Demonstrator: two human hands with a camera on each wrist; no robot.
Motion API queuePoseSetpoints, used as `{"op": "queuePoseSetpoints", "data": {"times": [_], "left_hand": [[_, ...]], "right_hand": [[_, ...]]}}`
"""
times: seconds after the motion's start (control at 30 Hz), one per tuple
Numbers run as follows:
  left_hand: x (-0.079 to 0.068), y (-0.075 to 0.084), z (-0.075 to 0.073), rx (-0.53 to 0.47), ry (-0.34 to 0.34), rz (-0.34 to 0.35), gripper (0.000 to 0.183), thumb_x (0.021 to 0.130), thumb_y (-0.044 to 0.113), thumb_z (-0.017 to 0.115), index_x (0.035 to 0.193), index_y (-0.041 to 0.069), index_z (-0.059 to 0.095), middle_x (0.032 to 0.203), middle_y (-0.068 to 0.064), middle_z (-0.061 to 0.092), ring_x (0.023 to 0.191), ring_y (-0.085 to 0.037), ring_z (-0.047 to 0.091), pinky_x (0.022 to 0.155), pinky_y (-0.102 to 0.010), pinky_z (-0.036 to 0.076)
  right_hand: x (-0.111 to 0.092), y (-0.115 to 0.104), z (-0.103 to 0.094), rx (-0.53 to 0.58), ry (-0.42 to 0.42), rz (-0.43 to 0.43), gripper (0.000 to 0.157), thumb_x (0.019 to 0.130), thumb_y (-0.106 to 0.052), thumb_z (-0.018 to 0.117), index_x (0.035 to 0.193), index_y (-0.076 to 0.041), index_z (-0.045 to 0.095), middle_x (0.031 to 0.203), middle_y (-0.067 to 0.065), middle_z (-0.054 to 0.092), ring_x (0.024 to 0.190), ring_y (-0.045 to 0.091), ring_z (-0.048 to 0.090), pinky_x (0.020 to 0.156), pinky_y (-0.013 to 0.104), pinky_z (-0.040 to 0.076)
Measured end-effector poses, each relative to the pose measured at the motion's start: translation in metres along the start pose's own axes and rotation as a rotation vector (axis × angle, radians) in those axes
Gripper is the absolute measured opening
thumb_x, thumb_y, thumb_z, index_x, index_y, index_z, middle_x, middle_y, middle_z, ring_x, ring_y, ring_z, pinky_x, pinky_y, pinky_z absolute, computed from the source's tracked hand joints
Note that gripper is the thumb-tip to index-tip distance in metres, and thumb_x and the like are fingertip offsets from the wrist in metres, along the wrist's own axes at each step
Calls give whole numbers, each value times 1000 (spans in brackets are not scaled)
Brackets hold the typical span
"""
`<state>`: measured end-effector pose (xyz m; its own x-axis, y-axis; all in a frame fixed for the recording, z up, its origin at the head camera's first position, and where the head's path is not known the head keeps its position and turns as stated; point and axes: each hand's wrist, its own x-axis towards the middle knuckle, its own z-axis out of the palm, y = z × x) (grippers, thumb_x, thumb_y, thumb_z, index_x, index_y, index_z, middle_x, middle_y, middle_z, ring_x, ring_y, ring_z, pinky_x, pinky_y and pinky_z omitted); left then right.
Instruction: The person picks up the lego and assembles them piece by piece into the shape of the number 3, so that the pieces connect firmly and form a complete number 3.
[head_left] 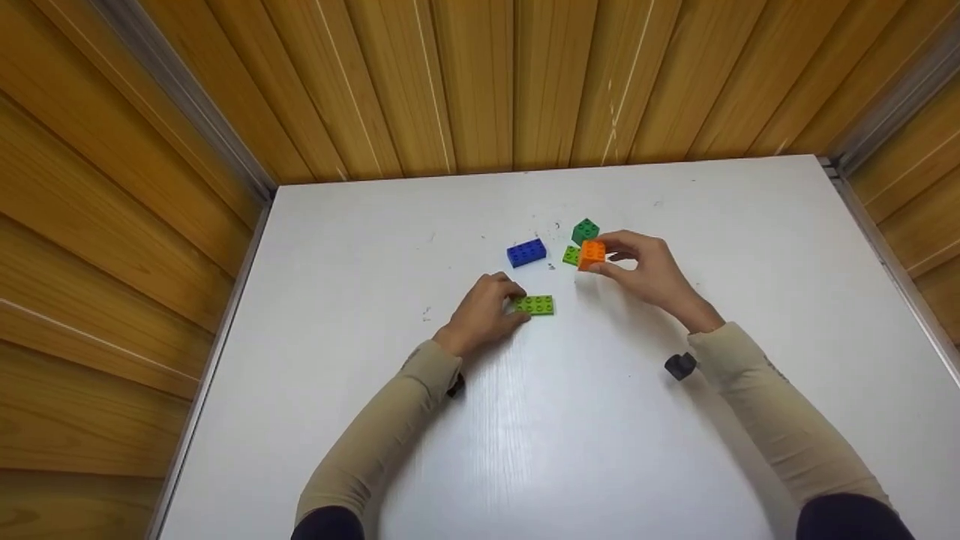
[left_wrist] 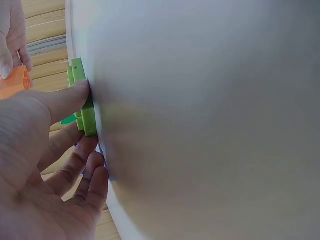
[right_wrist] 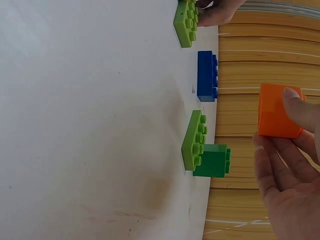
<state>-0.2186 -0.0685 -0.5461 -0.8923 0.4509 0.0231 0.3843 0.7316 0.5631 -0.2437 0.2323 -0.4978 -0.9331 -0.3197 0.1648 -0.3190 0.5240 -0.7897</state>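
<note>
My left hand pinches a flat lime-green building brick by its ends, low at the white tabletop; the left wrist view shows the thumb pressed on its side. In my right hand is a taller orange building brick, held between thumb and fingers. The right wrist view shows this orange brick raised off the table. Behind it in the head view, partly covered, lies a second flat lime-green brick. A dark green brick stands just beyond that one.
A blue brick lies on the white table, beyond my left hand. Wood-patterned panels rise behind the table and along both sides. Small dark marks dot the tabletop near the bricks. A black wrist device sticks out by the right sleeve.
</note>
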Motion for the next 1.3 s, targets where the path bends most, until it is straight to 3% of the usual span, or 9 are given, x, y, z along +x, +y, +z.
{"op": "queuePoseSetpoints", "data": {"times": [0.3, 1.3], "left_hand": [[1, -3, 0, -62, -16, -42, 35, 96, 27, 83, 125, 9, 78, 119, -3, 71, 112, -20, 61, 103, -36, 52], [2, -9, -2, -142, -42, -54, 39, 95, 25, 84, 130, 11, 77, 118, -2, 71, 113, -18, 60, 103, -36, 51]], "right_hand": [[1, -6, 9, -13, -38, 4, 45, 95, -28, 84, 135, -9, 72, 129, 9, 74, 116, 28, 71, 105, 57, 57], [-1, -11, 34, 14, -75, -35, 43, 95, -22, 84, 134, -7, 73, 129, 11, 75, 115, 32, 71, 104, 55, 58]]}}
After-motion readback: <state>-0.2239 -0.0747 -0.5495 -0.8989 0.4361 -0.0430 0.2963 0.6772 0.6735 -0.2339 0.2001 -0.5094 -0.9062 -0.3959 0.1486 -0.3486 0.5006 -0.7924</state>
